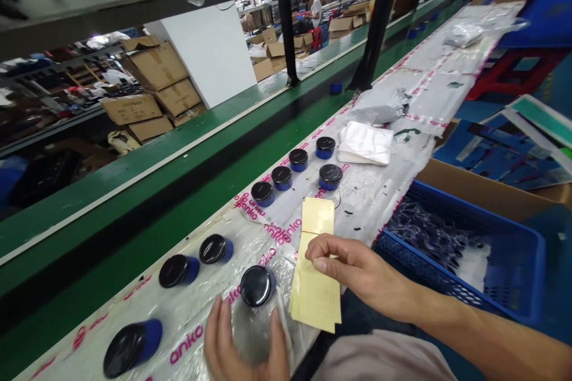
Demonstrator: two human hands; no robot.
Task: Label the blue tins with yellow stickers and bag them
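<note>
Nearest of all, the left hand [230, 360]: its grip is spread open, thumb and fingers cupped just below a black-topped jar [258, 286], perhaps shaped to steady it, though I can't call contact! A lone jar [133, 348] stands at nine o'clock. Over at two, the right hand [357, 265] has its grip pinched closed above the yellow sheets [316, 303], whatever is between the fingertips hidden; the sheets lie beneath, likely for a short reach. A blue basket [531, 274] sits beside the bench [379, 196] at three. Up at eleven, five jars [330, 177] stand top up, apart, presumably leaving room for fingers. Past them, at one, a white stack [365, 143], and beyond the bench, the green belt [196, 184]!
</note>
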